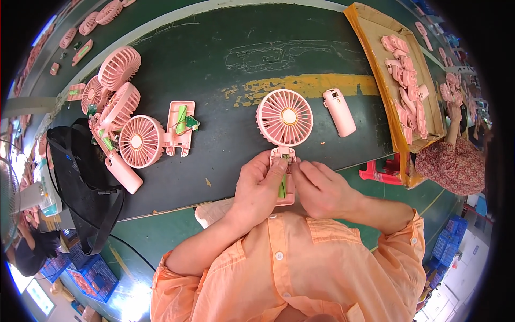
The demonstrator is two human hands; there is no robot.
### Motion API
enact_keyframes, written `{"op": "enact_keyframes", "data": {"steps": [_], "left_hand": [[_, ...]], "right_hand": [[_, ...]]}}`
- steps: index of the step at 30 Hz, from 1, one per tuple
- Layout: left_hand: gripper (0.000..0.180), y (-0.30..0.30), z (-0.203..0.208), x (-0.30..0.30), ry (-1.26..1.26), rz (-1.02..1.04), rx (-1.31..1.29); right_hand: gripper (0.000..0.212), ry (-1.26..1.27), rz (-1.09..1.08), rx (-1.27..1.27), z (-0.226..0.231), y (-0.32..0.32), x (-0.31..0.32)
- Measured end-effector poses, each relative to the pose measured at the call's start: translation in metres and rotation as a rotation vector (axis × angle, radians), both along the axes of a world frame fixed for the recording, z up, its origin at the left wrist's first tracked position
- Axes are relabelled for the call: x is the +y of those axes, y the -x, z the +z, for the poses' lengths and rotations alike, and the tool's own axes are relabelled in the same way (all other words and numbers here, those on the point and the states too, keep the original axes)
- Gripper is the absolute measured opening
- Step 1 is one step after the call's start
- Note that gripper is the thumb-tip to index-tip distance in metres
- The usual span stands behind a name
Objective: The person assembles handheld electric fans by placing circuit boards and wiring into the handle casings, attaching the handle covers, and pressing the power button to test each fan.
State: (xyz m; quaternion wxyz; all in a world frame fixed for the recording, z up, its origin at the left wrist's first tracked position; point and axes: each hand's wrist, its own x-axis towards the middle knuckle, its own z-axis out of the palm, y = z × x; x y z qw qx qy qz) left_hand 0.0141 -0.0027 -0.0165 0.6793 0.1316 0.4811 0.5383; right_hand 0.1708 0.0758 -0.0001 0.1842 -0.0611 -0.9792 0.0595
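Observation:
A pink handheld fan point(285, 117) lies at the table's near edge, its round grille pointing away from me. Its handle is open and shows a small display board point(285, 158) and a green battery cell point(282, 188). My left hand point(258, 188) is closed around the left side of this handle, thumb pressed beside the display board. At the handle's right edge my right hand point(325, 189) is closed in a pinch; whatever its fingertips hold is hidden. A loose pink handle cover point(340, 112) lies to the right of the grille.
More pink fans point(140, 141) are piled at the left, beside an opened handle half point(181, 127) with a green cell. A black bag point(80, 172) lies at the left edge. On the right stands a cardboard box point(375, 70) of pink parts; another person point(448, 163) sits beyond it.

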Motion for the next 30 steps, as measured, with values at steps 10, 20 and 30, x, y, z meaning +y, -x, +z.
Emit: {"op": "enact_keyframes", "data": {"steps": [10,20,30], "left_hand": [[0.021,-0.001,0.004,0.001,0.019,-0.007,-0.015],[0.020,-0.002,-0.007,-0.008,-0.071,-0.040,0.038],[0.027,-0.002,0.001,0.010,0.018,0.138,-0.154]], "right_hand": [[0.014,0.705,-0.270,0.139,-0.003,-0.001,0.006],[0.011,0.696,-0.083,0.226,-0.014,0.013,0.011],[0.015,0.114,-0.623,0.137,0.012,-0.010,0.053]]}}
